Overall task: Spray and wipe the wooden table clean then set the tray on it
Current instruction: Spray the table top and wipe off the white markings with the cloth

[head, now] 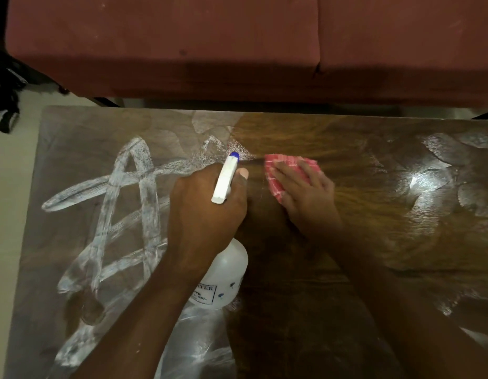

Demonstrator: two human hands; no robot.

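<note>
The wooden table fills the view, with white powdery streaks across its left half and smears at the right. My left hand grips a white spray bottle by its neck, its blue-tipped nozzle pointing away from me. Just right of the nozzle, my right hand presses flat on a red-and-white checked cloth on the tabletop. The wood around the cloth looks darker and free of white. No tray is in view.
A dark red sofa stands right behind the table's far edge. A black bag lies on the pale floor at the upper left. The table's left edge runs near the frame's left side.
</note>
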